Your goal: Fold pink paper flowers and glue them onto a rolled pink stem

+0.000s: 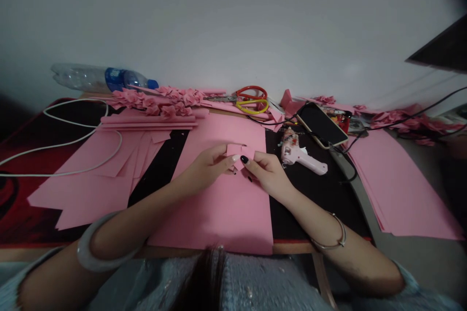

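A small folded piece of pink paper [235, 150] is held up between both hands, over a large pink sheet [226, 214] on the desk. My left hand [211, 165] pinches its left side, the thumb lying on the front. On the right side my right hand [264, 170] grips the same piece, its dark-nailed thumb pressed near the middle. Both thumbtips nearly meet on the paper. The fingers behind it are partly hidden.
A pink glue gun [304, 159] and a phone [323, 125] lie to the right. Scissors [251, 99], folded pink flowers [156, 102] and a plastic bottle [98, 77] line the back. Pink sheets [91, 175] and a white cable [54, 174] are at left; more sheets [401, 189] are at right.
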Tool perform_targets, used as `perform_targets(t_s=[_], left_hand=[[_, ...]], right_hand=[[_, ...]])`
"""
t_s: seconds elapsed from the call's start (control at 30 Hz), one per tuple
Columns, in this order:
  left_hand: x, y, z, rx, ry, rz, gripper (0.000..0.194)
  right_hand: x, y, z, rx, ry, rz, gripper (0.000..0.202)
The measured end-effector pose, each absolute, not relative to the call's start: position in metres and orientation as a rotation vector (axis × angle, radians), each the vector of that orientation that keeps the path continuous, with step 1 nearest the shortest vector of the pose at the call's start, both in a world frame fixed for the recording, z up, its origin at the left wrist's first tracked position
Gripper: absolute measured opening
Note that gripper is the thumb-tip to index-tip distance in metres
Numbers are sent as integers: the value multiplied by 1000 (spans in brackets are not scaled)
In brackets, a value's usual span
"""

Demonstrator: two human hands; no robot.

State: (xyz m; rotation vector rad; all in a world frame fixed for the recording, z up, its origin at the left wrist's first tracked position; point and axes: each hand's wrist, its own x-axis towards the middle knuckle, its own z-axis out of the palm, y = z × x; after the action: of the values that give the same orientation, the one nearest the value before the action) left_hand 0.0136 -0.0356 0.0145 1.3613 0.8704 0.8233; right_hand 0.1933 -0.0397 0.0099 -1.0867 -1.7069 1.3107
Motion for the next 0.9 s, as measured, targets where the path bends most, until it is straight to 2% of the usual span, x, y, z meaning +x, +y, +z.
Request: perform_targets(t_s=[0.1, 0.2, 0.33, 0.47, 0.6, 0.9], left_hand=[[13, -35, 15, 1290, 803, 793, 25], [11, -34, 12, 1227, 884, 812, 26], [12, -34, 11, 1234, 935, 782, 29], [13, -35, 11, 1242, 916, 693, 30], [12, -34, 11, 1242, 924, 697, 28], [9, -31, 8, 1232, 895, 662, 25]], right_hand=[[193, -40, 12, -1102, -1798, 1278, 38], [193, -40, 13, -1149, -1867, 1090, 33], [196, -38, 11, -1168, -1802, 812, 7], [198, -37, 12, -1075, -1891, 678, 27], [198, -35, 13, -932, -2016, 647, 37], [199, -36, 14, -901, -2015, 581, 33]])
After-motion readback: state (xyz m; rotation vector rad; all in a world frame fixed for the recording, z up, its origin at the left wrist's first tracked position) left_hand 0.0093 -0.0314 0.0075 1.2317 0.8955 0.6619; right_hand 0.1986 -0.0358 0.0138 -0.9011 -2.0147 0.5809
